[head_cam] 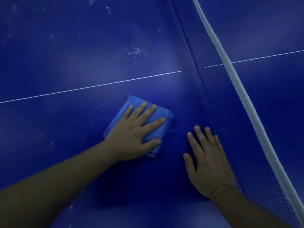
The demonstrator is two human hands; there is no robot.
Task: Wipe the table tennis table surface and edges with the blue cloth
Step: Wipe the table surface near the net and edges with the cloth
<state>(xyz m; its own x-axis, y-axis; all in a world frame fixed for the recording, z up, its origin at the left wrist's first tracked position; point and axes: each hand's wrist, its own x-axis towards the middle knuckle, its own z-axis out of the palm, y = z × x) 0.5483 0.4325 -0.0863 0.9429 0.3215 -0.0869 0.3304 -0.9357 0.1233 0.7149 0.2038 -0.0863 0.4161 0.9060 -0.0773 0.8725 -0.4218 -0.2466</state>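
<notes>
A folded blue cloth (125, 111) lies flat on the dark blue table tennis table (74, 51), just below the white centre line (92, 87). My left hand (136, 134) presses down on the cloth with straight, spread fingers. My right hand (209, 160) rests flat on the bare table to the right of the cloth, fingertips close to the foot of the net (218, 89). Neither hand holds anything in a grip.
The net with its white top band (230, 68) runs diagonally from top centre to bottom right. Beyond it lies the other table half (271, 30). White specks and dust marks (132, 51) dot the surface above the centre line.
</notes>
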